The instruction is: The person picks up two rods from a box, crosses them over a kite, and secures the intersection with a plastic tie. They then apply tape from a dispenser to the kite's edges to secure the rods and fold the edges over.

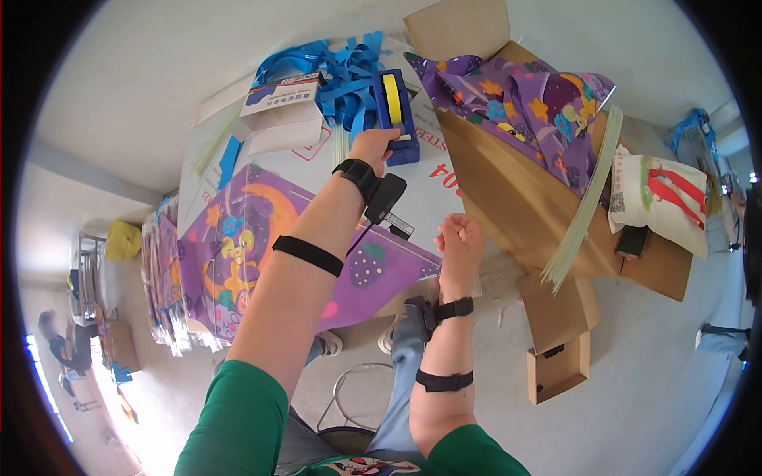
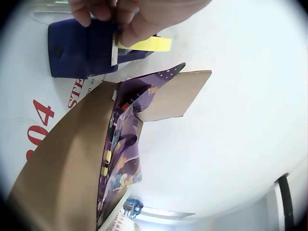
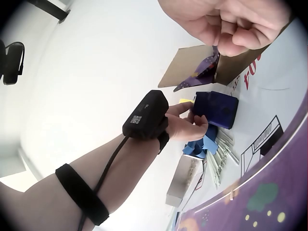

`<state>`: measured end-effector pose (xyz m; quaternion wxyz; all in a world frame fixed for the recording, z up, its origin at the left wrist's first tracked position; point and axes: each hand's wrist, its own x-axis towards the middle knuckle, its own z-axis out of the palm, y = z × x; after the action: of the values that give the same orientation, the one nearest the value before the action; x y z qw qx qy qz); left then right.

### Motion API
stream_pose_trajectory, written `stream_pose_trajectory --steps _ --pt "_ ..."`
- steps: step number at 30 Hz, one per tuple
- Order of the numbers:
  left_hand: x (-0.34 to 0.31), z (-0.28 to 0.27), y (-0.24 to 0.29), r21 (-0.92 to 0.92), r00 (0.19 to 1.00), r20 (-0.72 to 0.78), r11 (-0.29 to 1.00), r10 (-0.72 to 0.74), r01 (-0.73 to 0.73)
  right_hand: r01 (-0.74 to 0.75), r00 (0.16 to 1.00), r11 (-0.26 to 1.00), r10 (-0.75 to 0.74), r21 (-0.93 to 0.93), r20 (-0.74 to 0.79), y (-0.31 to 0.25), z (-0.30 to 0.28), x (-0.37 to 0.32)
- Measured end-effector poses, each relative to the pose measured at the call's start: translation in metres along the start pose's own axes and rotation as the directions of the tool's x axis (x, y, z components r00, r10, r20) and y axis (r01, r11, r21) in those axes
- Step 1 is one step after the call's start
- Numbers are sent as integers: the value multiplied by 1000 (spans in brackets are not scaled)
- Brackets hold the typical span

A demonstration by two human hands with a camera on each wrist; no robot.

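My left hand (image 1: 373,145) is at the cutter end of a dark blue tape dispenser (image 1: 405,151) on the table. A roll of yellow tape (image 1: 392,99) sits in it. In the left wrist view, thumb and fingers pinch the yellow tape (image 2: 156,44) by the cutting edge. My right hand (image 1: 460,246) hovers by the table's near right corner, its fingers loosely curled, with nothing visible in them. Below my left forearm lies a purple printed sheet (image 1: 278,210) with a moon and stars, partly hidden by the arm.
Blue ribbons (image 1: 349,75) and an open white box (image 1: 282,115) lie behind. To the right, a large cardboard box (image 1: 492,178) bears another purple printed sheet (image 1: 524,107), pale thin sticks (image 1: 583,210) and a white bag (image 1: 659,194). A small open carton (image 1: 559,369) is on the floor.
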<state>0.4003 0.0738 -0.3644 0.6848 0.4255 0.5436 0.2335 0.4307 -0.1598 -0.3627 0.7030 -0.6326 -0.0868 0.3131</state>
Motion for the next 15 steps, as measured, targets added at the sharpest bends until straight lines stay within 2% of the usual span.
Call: stream_pose_trajectory --steps 1,5,8,10,15 --pt "-2 0 0 -84 1000 7 996 -4 4 2 1000 1000 -2 1 5 0 0 0" --pt "-3 -3 7 -126 999 38 992 0 5 2 1000 1000 -2 -13 6 3 1 2" --pt "-13 -2 16 -219 999 5 975 -43 43 9 1000 999 -8 -37 12 2 4 1" --pt "-14 -4 6 -185 998 24 981 60 -55 -3 1000 1000 3 -6 18 3 4 1" --pt "-19 -6 -20 -185 982 49 968 184 -172 7 1000 1000 -7 1 18 7 6 2"
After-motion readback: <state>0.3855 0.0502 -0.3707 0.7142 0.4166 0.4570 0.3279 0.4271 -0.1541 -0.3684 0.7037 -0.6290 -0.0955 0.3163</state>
